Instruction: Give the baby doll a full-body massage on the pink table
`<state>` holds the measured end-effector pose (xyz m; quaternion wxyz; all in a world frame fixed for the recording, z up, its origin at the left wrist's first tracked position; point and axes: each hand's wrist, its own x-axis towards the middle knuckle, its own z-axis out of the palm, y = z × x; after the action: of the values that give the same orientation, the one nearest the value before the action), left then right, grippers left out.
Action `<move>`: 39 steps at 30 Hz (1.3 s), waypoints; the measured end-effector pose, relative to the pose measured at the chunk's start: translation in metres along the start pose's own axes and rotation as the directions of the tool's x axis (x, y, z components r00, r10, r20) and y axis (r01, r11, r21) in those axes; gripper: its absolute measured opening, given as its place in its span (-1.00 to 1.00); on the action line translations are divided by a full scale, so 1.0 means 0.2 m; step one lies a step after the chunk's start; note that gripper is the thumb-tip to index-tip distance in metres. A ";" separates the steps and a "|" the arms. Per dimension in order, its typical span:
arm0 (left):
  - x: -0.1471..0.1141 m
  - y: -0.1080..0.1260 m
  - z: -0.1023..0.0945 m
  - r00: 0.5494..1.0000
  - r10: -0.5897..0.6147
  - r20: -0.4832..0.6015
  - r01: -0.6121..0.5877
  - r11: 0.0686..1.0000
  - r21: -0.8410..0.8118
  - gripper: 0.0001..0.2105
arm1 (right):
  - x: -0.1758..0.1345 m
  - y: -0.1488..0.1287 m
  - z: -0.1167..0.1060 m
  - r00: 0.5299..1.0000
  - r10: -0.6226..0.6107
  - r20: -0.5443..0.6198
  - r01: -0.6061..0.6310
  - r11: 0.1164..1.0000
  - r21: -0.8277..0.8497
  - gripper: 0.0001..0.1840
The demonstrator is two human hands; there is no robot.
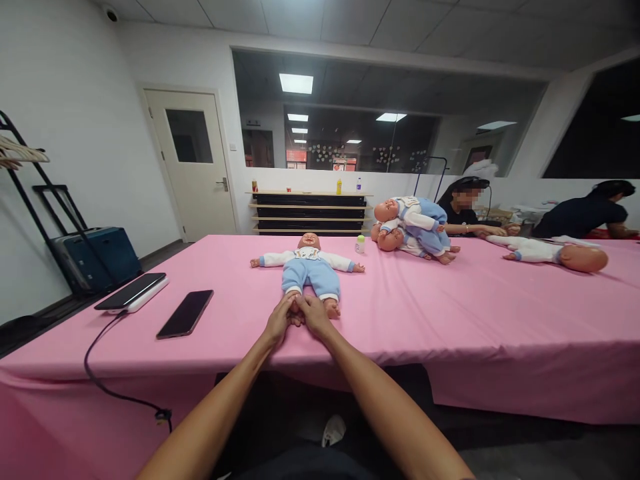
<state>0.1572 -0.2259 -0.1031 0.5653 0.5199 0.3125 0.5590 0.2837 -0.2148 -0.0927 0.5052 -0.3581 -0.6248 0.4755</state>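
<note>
Fingers of the left hand and the right hand closed together around one foot of the baby doll, thumbs and fingertips meeting over it, so that the foot itself is mostly hidden. Other foot bare and free, just beside the right hand. Doll flat on its back on the pink tablecloth, arms spread wide, head away from the wearer, dressed in light blue trousers and a white top with blue cuffs. Small white bottle standing near the doll's outstretched arm. Dark phone lying face up to the left, apart from the doll; further left, a second dark phone on a white charging pad, black cable trailing over the table edge. Two more dolls piled together further back on the right, another doll lying beyond, two people seated behind them with hands on the table. Blue suitcase on the floor by the left wall, beside a white door.
</note>
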 end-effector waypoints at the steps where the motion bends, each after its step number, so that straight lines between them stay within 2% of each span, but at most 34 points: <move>1: 0.00 -0.01 0.00 1.000 0.003 0.002 -0.003 1.000 0.004 -0.46 | 0.00 0.00 0.00 1.000 0.001 -0.007 -0.001 1.000 -0.016 -0.43; 6: 0.01 -0.02 -0.01 1.000 0.019 0.007 -0.019 0.999 0.046 -0.43 | 0.01 0.03 -0.01 1.000 0.029 -0.004 -0.029 1.000 -0.007 -0.45; 11: 0.00 0.00 0.01 1.000 0.011 0.008 -0.011 0.999 0.039 -0.41 | 0.03 0.09 -0.01 1.000 0.002 -0.014 -0.001 0.999 0.037 -0.51; 18: -0.01 0.01 0.02 1.000 0.020 -0.014 -0.019 0.999 0.048 -0.42 | 0.03 0.09 -0.01 1.000 0.006 -0.030 -0.005 0.999 0.032 -0.56; 25: -0.01 0.01 0.02 0.999 0.027 -0.018 -0.026 0.998 0.062 -0.40 | 0.02 0.08 -0.01 1.000 -0.003 0.006 0.003 0.997 0.071 -0.47; 29: 0.00 0.00 0.01 1.000 0.020 -0.016 -0.019 0.998 0.055 -0.41 | 0.01 0.05 -0.01 0.999 -0.002 -0.042 0.002 1.000 0.004 -0.42; 33: 0.00 -0.01 0.00 0.999 -0.036 -0.032 0.035 0.999 -0.019 -0.38 | 0.00 0.01 -0.01 0.997 -0.008 -0.070 0.004 0.999 -0.049 -0.40; 39: 0.01 -0.01 -0.01 0.999 -0.033 -0.026 0.032 0.998 -0.053 -0.38 | -0.03 -0.02 0.00 0.999 0.008 -0.049 -0.012 0.997 -0.078 -0.48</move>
<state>0.1567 -0.2233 -0.1058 0.5834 0.4923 0.3138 0.5646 0.2847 -0.2218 -0.0912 0.5032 -0.3922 -0.6289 0.4444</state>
